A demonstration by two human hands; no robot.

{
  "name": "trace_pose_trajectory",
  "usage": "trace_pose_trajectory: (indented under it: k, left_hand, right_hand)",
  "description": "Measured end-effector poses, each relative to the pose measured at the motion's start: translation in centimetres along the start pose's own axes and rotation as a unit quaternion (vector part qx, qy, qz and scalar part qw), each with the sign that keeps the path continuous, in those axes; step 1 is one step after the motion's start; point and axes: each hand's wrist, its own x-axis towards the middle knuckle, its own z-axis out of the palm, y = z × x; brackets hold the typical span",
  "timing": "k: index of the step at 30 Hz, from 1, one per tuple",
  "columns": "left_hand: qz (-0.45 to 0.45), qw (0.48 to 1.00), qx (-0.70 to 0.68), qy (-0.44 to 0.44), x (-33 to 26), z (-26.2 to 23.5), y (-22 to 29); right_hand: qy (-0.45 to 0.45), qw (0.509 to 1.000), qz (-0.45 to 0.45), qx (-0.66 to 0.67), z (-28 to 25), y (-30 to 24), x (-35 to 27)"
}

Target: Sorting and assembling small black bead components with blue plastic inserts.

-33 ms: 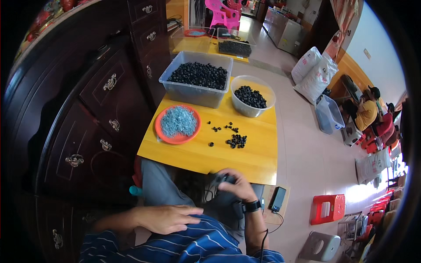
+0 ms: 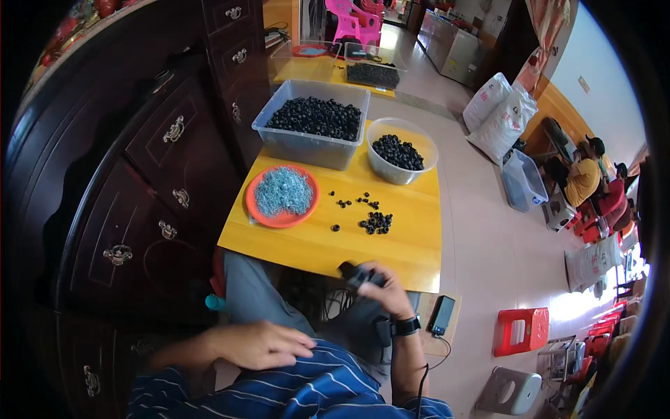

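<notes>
My right hand (image 2: pixel 388 290), with a dark band on its wrist, grips a small black device (image 2: pixel 354 274) just off the table's front edge, above my lap. What exactly the device is, I cannot make out. Over my striped shirt, my left hand (image 2: pixel 269 345) lies with its fingers stretched out, slightly blurred, and holds nothing. On the yellow table (image 2: pixel 307 248) ahead is a loose cluster of small black ring-like parts (image 2: pixel 379 223), with a few more scattered to its left. An orange-red plate (image 2: pixel 253 217) there carries a heap of small silvery-blue metal pieces (image 2: pixel 283 190).
Behind the plate stands a large clear bin (image 2: pixel 303 148) full of black parts; a round tub (image 2: pixel 403 174) beside it holds more. Dark wooden cabinets (image 2: pixel 150 209) line the left. A power bank (image 2: pixel 441 315) with a cable, a red stool (image 2: pixel 522 332) and seated people (image 2: pixel 585 181) are at the right.
My right hand has tilted the black device upward and moved slightly right, toward the table edge. My left hand has shifted slightly left over the shirt.
</notes>
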Motion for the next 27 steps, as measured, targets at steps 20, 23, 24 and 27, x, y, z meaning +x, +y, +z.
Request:
trace_pose_trajectory:
  k: [20, 23, 24, 27]
  left_hand:
    - [-0.367, 0.911, 0.187, 0.006, 8.1, 5.7, -20.0]
    - [-0.433, 0.892, 0.127, -0.028, 7.8, 4.4, -22.0]
    - [-0.434, 0.890, 0.131, 0.039, 7.4, 4.5, -23.0]
    - [-0.501, 0.849, -0.113, 0.125, 6.9, 3.6, -26.3]
  right_hand:
    - [0.060, 0.890, -0.300, 0.338, -3.3, -7.1, -1.1]
    - [0.028, 0.829, -0.347, 0.438, -5.8, -8.1, -3.5]
    - [0.000, 0.793, -0.377, 0.479, -6.5, -8.7, -4.2]
    - [-0.030, 0.718, -0.435, 0.544, -8.7, -10.4, -6.1]
